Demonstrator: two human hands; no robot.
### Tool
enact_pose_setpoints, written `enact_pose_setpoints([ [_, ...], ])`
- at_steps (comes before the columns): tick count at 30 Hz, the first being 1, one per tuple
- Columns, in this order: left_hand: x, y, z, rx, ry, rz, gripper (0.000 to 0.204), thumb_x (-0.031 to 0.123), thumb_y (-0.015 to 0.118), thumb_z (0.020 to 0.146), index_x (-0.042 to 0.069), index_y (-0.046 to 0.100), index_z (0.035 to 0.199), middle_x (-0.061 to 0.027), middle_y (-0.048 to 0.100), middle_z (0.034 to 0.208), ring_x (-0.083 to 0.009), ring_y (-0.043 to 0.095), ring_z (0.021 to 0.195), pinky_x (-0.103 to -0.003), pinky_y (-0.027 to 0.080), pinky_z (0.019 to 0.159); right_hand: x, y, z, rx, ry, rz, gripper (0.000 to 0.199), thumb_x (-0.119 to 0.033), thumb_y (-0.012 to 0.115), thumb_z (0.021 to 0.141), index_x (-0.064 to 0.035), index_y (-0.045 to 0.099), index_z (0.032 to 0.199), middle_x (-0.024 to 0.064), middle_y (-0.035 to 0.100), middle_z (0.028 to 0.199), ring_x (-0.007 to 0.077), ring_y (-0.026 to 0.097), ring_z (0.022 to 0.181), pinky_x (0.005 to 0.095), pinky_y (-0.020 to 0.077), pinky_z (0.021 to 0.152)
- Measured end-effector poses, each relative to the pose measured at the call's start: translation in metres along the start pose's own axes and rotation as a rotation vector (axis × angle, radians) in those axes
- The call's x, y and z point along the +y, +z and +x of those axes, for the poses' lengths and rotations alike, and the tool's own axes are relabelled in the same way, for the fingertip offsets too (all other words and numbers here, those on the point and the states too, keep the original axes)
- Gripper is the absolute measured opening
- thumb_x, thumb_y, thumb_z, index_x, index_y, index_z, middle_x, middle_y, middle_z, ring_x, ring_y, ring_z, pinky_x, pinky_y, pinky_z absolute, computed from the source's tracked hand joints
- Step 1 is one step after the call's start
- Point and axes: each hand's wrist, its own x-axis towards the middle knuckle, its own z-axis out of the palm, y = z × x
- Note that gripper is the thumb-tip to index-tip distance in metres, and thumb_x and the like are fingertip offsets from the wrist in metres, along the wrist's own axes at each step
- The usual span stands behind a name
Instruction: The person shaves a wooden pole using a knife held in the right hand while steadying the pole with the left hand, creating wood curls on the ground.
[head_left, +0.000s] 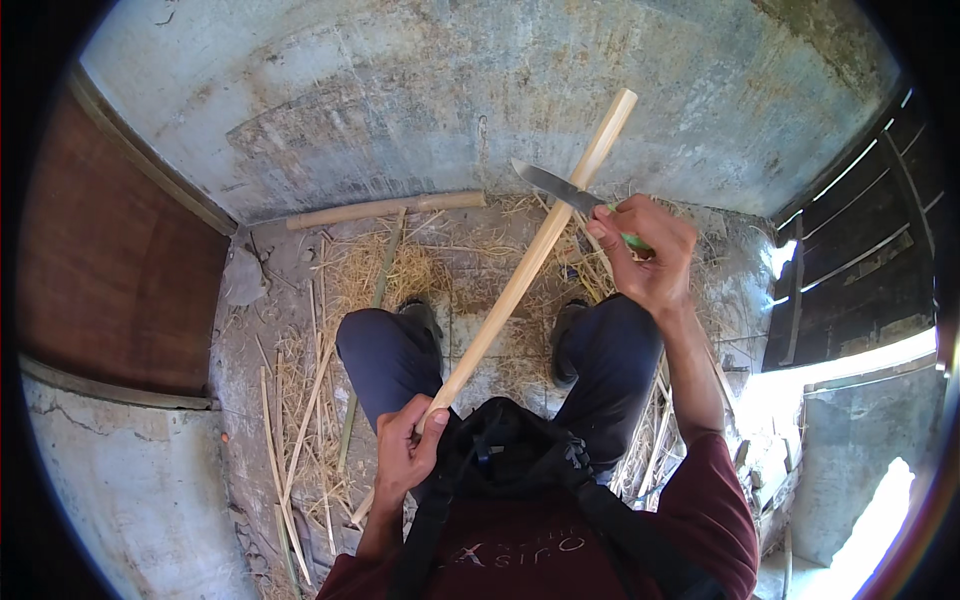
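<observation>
A long, pale, peeled wooden pole (520, 275) slants from my lap up toward the far wall on the right. Its lower end is gripped by my left hand (407, 445), fingers wrapped round it beside my left thigh. My right hand (655, 250) is closed on the green handle of a knife (560, 185). The blade crosses the pole in its upper part and appears to lie against it, tip pointing left. Part of the knife handle is hidden by my fingers.
Shavings (395, 265) and thin strips (300, 430) litter the floor round my feet. A thick bamboo-like pole (385, 208) lies along the base of the concrete wall (420, 110). A brown wooden panel (130, 250) stands at left, dark slats (860, 240) at right.
</observation>
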Motion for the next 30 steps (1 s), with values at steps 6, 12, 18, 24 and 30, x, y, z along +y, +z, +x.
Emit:
enact_pose_setpoints([
  [6, -0.006, 0.001, -0.006, 0.012, 0.013, 0.017, 0.027, 0.016, 0.070, 0.107, 0.000, 0.065, 0.086, -0.0019, 0.038, 0.058, -0.0063, 0.034, 0.050, -0.032, 0.026, 0.047, 0.019, -0.006, 0.003, -0.019, -0.053, -0.036, 0.010, -0.002, 0.088, 0.086, -0.0016, 0.078, 0.088, 0.0089, 0.066, 0.071, 0.0223, 0.062, 0.058, 0.0363, 0.0477, 0.053],
  [12, -0.011, 0.001, -0.007, 0.004, -0.012, 0.009, 0.026, 0.016, 0.070, 0.107, 0.000, 0.066, 0.087, -0.0007, 0.038, 0.057, -0.0051, 0.035, 0.050, -0.031, 0.025, 0.047, 0.026, -0.001, 0.001, 0.034, 0.054, 0.002, 0.015, -0.001, 0.087, 0.089, 0.0019, 0.073, 0.084, 0.0122, 0.068, 0.074, 0.0238, 0.065, 0.061, 0.0341, 0.0485, 0.056],
  [18, -0.008, 0.001, -0.009, -0.004, -0.031, -0.009, 0.027, 0.016, 0.069, 0.107, 0.000, 0.065, 0.085, -0.0007, 0.038, 0.056, -0.0047, 0.034, 0.049, -0.031, 0.025, 0.046, 0.026, -0.005, 0.004, 0.029, 0.039, -0.008, 0.014, 0.000, 0.086, 0.088, 0.0021, 0.073, 0.085, 0.0126, 0.068, 0.074, 0.0233, 0.065, 0.061, 0.0338, 0.0486, 0.056],
  [24, -0.014, -0.002, -0.012, 0.036, 0.006, 0.023, 0.030, 0.018, 0.069, 0.107, 0.001, 0.063, 0.083, -0.0004, 0.039, 0.056, -0.0064, 0.036, 0.047, -0.032, 0.026, 0.046, 0.035, -0.009, 0.014, -0.072, 0.035, -0.161, 0.015, -0.005, 0.082, 0.094, 0.0010, 0.072, 0.086, 0.0126, 0.068, 0.073, 0.0241, 0.064, 0.062, 0.0355, 0.0505, 0.059],
  [30, -0.017, -0.010, -0.022, 0.045, -0.102, 0.047, 0.040, 0.030, 0.065, 0.110, 0.003, 0.062, 0.081, 0.0046, 0.047, 0.060, -0.0032, 0.038, 0.055, -0.030, 0.025, 0.050, 0.138, -0.046, 0.022, 0.150, 0.371, -0.060, 0.023, -0.017, 0.081, 0.097, 0.0005, 0.068, 0.090, 0.0114, 0.065, 0.072, 0.0154, 0.054, 0.066, 0.0345, 0.0467, 0.065],
])
